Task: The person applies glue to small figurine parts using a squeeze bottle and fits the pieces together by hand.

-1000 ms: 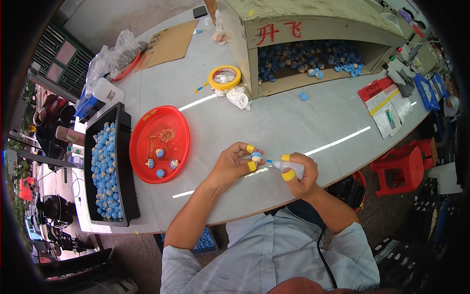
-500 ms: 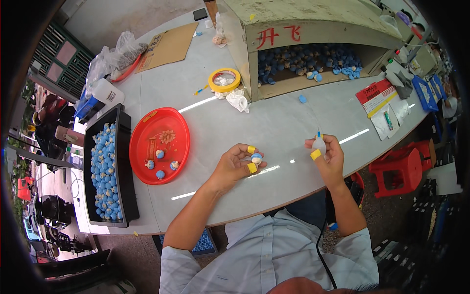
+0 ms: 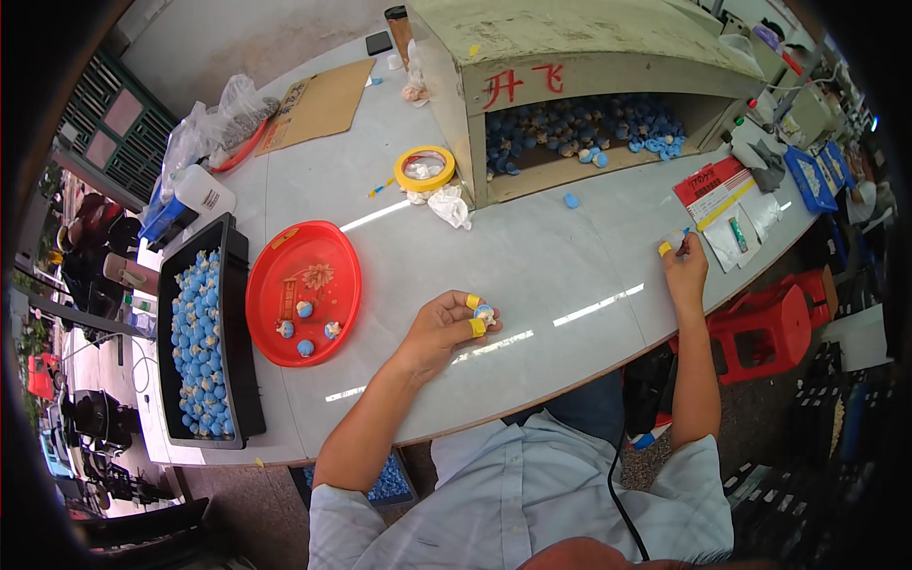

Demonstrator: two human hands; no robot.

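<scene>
My left hand (image 3: 439, 331), yellow tape on its fingertips, pinches a small blue-and-cream figure piece (image 3: 485, 314) above the table. Out to the right, my right hand (image 3: 686, 271) has its fingers closed round a small translucent squeeze bottle (image 3: 676, 239) with a blue tip; part of it is hidden by the fingers. Left of my left hand lies a red round tray (image 3: 332, 256) with several similar blue pieces. Beyond it a black bin (image 3: 249, 380) is heaped with more of them. A red-and-white paper packet (image 3: 708, 190) and a small green tube (image 3: 738, 234) lie near my right hand.
A greenish box-like housing (image 3: 589, 85) stands at the back, with many blue pieces in its opening. In front of it are a yellow tape roll (image 3: 425, 168), crumpled tissue (image 3: 448, 206) and a loose blue piece (image 3: 571, 200). Red stools (image 3: 774, 328) stand beyond the table's right edge.
My right hand has moved right and away from me with the squeeze bottle, toward the paper packet. My left hand keeps its piece, which now shows more of its cream side.
</scene>
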